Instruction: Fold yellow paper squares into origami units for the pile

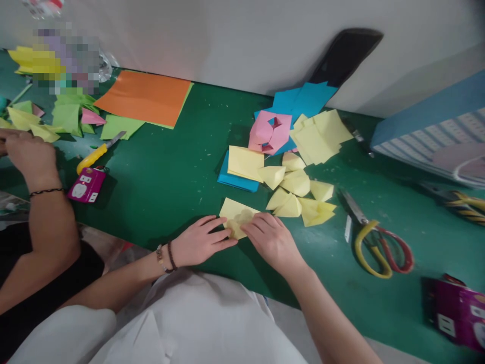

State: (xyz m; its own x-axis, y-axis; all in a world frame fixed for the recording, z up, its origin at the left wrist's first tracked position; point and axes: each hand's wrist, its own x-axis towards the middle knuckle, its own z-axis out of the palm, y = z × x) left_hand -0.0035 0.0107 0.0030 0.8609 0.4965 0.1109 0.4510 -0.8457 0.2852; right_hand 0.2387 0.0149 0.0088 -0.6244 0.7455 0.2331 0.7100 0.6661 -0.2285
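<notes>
A small sheet of pale yellow paper (232, 209) lies on the green table in front of me, its near part partly folded. My left hand (200, 241) rests at its left edge, fingers stretched out and fingertips on the sheet. Bent fingers of my right hand (273, 241) are pressed together on the near right part of the same sheet; the thumb is hidden. Just beyond lie several folded yellow paper pieces (295, 183) and a yellow stack (246, 163) on a blue paper stack (237, 181). Behind them sits a pink folded paper shape (270, 132).
Scissors (373, 242) with red and yellow handles lie right; pliers (460, 199) and a purple box (456, 311) are farther right. Orange paper (146, 98), a yellow utility knife (94, 156) and a small purple box (87, 184) lie left, near another person's hand (32, 154).
</notes>
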